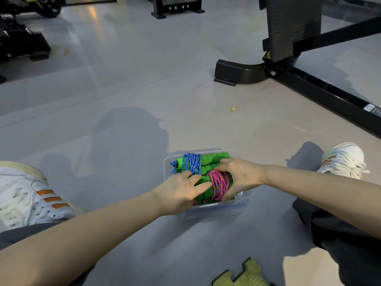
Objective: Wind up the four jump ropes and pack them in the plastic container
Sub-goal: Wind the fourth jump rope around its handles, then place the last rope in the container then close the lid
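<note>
A clear plastic container [243,198] sits on the grey floor between my legs. Inside lie wound jump ropes with green foam handles. A blue-corded bundle [192,163] lies at the far side, a pink-corded bundle [220,183] nearer me. My left hand [181,191] rests on the pink bundle's green handles from the left, fingers stretched out. My right hand [239,175] curls round the right end of the pink bundle, fingers over the green handles. Any ropes lower in the box are hidden.
My white shoes lie at the left [26,195] and right [344,158]. A black gym machine frame [309,87] stands at the back right, more black equipment [22,42] at the back left. A yellow-green puzzle mat piece [241,275] lies near my right knee.
</note>
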`<state>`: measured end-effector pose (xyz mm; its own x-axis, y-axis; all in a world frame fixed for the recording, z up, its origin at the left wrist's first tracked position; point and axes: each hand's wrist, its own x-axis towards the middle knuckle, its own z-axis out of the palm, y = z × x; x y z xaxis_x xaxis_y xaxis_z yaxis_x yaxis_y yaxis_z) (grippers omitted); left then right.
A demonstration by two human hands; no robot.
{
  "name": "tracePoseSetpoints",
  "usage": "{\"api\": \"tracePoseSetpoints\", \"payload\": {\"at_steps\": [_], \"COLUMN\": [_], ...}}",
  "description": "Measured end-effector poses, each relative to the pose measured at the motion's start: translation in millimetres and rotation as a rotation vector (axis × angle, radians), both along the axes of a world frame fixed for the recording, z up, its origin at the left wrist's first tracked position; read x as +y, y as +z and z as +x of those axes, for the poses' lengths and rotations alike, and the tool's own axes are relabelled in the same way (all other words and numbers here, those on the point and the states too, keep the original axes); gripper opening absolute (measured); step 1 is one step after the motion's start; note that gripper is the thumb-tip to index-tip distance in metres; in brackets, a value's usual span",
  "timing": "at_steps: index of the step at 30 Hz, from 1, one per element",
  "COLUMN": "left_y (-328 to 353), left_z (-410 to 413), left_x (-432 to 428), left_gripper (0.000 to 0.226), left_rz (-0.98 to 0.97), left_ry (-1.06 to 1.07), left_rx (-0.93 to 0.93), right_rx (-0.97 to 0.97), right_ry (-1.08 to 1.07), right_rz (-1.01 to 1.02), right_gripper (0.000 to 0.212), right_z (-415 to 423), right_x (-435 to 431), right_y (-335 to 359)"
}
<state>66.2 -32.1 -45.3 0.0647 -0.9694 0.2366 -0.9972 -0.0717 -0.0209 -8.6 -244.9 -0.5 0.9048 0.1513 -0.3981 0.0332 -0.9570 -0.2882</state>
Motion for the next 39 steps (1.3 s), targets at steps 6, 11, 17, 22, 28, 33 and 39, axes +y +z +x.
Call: {"api": "tracePoseSetpoints", "payload": {"at_steps": [6,11,17,22,28,33,39], "left_y": [0,-7,1,-2,-1,-1,-2], "left_z": [-2,-7,-24,-19,-34,-33,-34], "left_x": [5,8,6,-2,-14,-18,-19], "left_gripper": [0.059,0.055,0.092,0.105,0.098,0.096,0.091], "left_rz": [-0.021,-0.046,0.216,0.429,0.429,0.476,0.472], "left_ry": [0.003,0.044,0.156,0.113,0.196,0.209,0.215], "left_rx": [0.094,-0.001,0.104,0.038,-0.064,-0.075,-0.069], "right_rx": [0.094,0.032,0.041,-0.193,-0.257,-0.178,-0.134], "right_ry": [0.043,0.116,0.015,0.102,0.043,-0.195,-0.868], "right_rz": [-0.021,-0.235,-0.143,-0.294,-0.272,0.091,0.17], "right_gripper": [0.087,0.092,0.086,0.092,0.093,0.101,0.034], "right_z": [-6,-32,-41,-42,-42,-34,-18], "right_x": [-5,-2,-1,-4,-3,-11,-30], "right_y": [1,-12,-17,-31,-38,-26,-44]}}
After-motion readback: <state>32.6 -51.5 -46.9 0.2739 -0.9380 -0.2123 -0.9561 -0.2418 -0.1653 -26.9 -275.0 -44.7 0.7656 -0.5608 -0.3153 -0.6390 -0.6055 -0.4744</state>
